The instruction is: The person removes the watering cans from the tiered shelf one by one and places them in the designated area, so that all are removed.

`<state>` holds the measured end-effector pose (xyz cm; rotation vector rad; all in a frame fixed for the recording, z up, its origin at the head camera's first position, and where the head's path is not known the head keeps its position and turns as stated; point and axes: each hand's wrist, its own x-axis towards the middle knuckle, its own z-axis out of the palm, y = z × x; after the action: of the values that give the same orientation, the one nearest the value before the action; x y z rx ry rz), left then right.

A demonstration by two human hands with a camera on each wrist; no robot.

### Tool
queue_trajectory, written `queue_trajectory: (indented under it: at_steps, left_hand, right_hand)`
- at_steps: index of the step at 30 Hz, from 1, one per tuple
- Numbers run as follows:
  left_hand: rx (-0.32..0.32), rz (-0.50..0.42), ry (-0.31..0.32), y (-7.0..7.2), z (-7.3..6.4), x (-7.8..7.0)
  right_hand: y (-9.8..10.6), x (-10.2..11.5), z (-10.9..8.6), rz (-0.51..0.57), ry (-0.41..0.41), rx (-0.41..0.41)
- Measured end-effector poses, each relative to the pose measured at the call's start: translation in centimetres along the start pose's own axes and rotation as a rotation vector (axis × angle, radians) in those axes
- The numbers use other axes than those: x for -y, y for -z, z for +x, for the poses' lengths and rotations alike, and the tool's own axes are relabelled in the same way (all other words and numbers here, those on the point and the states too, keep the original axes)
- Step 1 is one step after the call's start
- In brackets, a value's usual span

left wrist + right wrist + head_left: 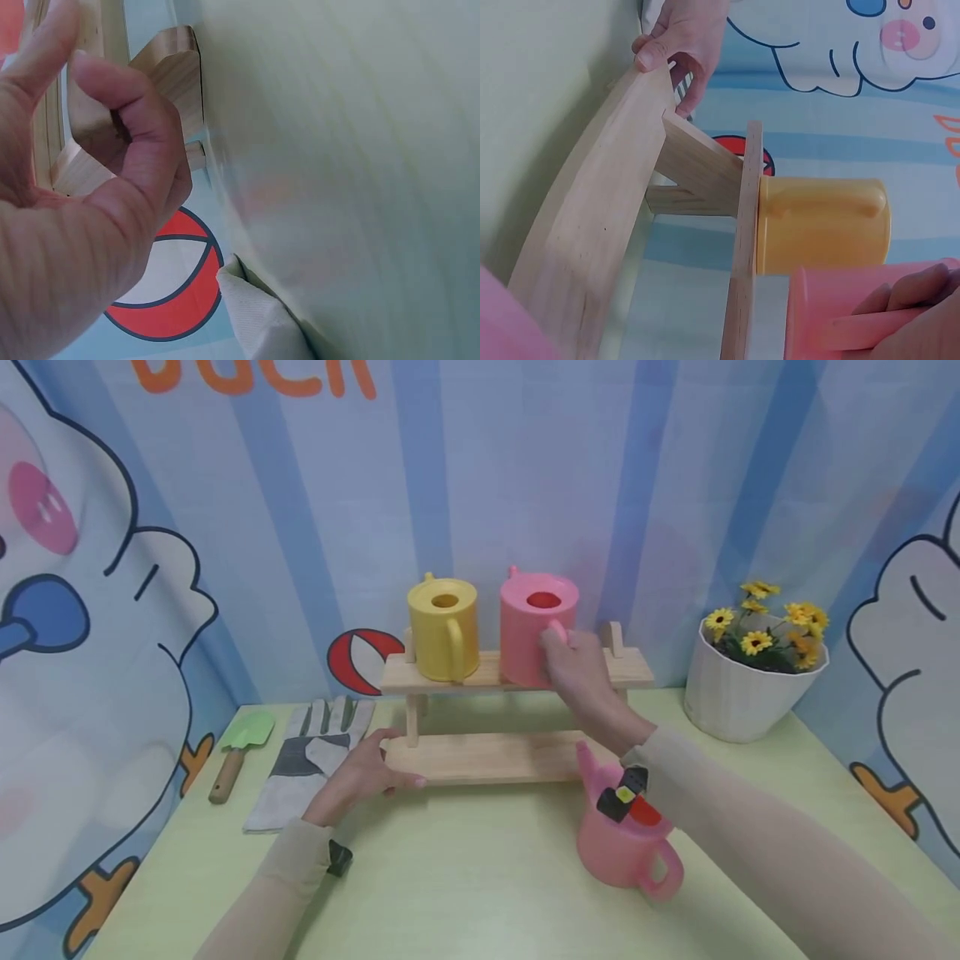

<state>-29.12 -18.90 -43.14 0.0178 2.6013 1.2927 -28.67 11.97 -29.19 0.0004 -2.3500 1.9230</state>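
Observation:
A two-tier wooden shelf (491, 758) stands on the table. My left hand (367, 767) grips the left end of its lower board, thumb on the near side; the left wrist view shows the fingers (154, 150) curled at the board's end. On the upper board, my right hand (581, 672) holds the handle of a pink watering can (525, 627). The can's base is at the board, beside a yellow watering can (435, 635) that stands upright to its left. Below my right forearm, a second pink watering can (615, 852) sits on the table, partly covered by the wrist.
At the left lie a work glove (288, 785) and a small trowel (238, 752) with a green blade. A white pot (723, 693) of yellow flowers stands at the back right. Behind the table (450, 877) hangs a printed cloth (510, 468).

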Motion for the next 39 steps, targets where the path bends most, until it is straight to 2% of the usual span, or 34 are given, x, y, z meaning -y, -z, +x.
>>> queue_trajectory:
  at_steps: [6, 13, 21, 25, 35, 39]
  left_hand:
    - [0.001, 0.003, -0.015, 0.0, 0.1, 0.1]
    - [0.003, 0.006, -0.021, 0.0, 0.1, 0.2]
    - [0.012, -0.012, -0.046, 0.2, -0.2, 0.0]
    - [0.011, -0.003, -0.030, 0.1, 0.0, 0.1]
    - [0.008, 0.000, -0.007, 0.1, -0.1, -0.1]
    - [0.005, 0.013, 0.009, 0.0, 0.0, -0.2]
  right_hand:
    - [0.3, -0.1, -1.2, -0.036, 0.001, 0.014]
    - [0.4, -0.2, -2.4, -0.057, -0.016, -0.007]
    - [0.6, -0.5, -3.7, -0.075, -0.042, 0.018]
    - [0.6, -0.8, -4.5, -0.089, -0.067, 0.016]
    - [0.9, -2.0, -6.6, -0.050, -0.022, 0.050]
    - [0.9, -2.2, -7.3, -0.037, -0.044, 0.047]
